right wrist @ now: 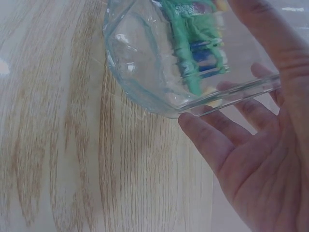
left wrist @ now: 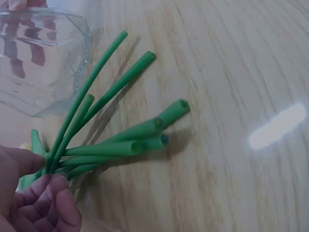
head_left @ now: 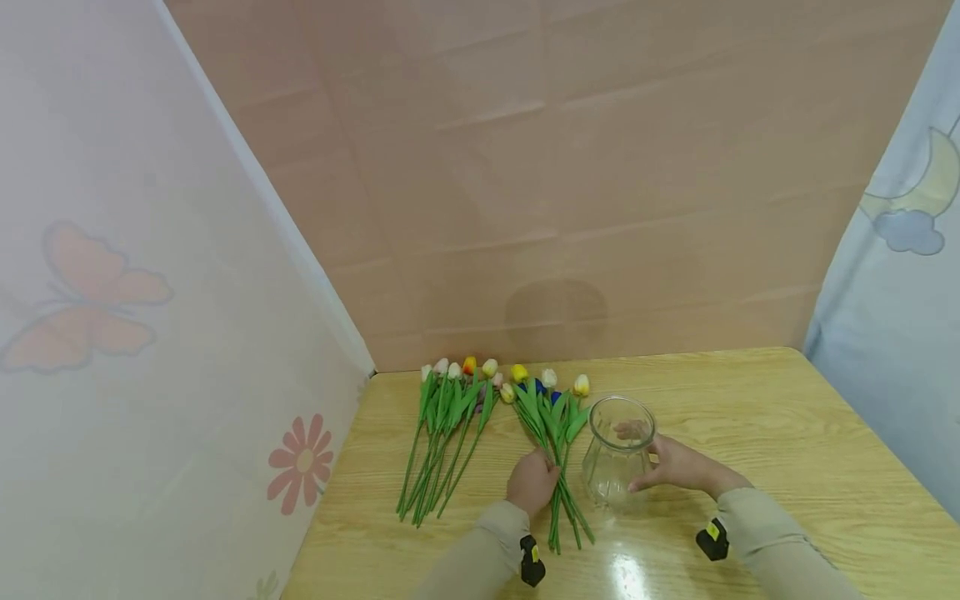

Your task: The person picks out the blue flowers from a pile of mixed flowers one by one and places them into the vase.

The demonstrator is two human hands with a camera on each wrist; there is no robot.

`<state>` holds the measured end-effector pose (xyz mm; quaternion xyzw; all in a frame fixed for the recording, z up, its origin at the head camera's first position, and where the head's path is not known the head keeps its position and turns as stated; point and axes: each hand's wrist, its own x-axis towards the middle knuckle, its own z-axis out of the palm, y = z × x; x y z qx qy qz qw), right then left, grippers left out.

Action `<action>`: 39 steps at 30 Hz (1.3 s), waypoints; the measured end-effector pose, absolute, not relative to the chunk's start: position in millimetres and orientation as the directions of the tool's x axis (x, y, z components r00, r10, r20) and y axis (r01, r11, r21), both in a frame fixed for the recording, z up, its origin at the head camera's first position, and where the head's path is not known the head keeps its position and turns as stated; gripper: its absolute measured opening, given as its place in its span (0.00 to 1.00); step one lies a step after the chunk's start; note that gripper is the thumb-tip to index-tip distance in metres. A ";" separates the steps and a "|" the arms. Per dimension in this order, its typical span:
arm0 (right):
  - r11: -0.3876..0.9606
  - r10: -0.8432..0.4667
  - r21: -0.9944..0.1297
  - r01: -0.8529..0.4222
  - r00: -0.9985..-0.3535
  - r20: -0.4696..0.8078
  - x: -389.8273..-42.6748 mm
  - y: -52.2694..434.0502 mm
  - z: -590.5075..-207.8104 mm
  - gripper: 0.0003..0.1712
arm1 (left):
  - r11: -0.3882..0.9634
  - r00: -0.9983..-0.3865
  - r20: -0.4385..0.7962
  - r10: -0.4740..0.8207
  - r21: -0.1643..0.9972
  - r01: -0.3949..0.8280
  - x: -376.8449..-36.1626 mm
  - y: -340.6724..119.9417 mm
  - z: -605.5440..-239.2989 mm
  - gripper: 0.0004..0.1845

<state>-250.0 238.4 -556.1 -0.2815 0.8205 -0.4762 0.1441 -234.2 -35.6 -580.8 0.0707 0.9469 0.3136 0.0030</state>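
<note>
green stems (left wrist: 120, 145) are pinched by the curled left fingers (left wrist: 46, 200). the empty glass vase (head_left: 617, 450), at 3 o'clock of them, is cupped by spread right fingers (right wrist: 212, 140) on the wooden bench (head_left: 787, 442); peach wall behind.
</note>
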 end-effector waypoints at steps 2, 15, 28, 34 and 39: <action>0.388 -0.598 -0.862 -0.325 -0.800 0.032 -250.3 238.4 -556.1 0.54 | 0.759 -0.994 0.005 0.108 0.646 0.086 -236.9 -34.4 -585.6 0.15; 0.385 -0.600 -0.863 -0.329 -0.799 0.037 -251.7 238.1 -557.6 0.54 | 0.588 -0.996 -0.084 0.006 0.807 -0.064 -240.9 -35.0 -591.0 0.15; 0.387 -0.594 -0.869 -0.307 -0.804 0.019 -251.2 239.3 -559.2 0.55 | 0.257 -0.992 -0.126 -0.029 0.958 -0.129 -234.6 -37.1 -553.8 0.05; 0.392 -0.592 -0.870 -0.299 -0.806 0.010 -250.0 238.7 -557.7 0.55 | 0.123 -0.993 -0.122 -0.005 0.985 -0.122 -233.7 -39.0 -532.0 0.06; 0.398 -0.584 -0.872 -0.285 -0.812 -0.002 -249.1 238.1 -558.3 0.55 | 0.089 -0.999 -0.035 0.009 0.995 -0.034 -235.5 -42.2 -520.8 0.06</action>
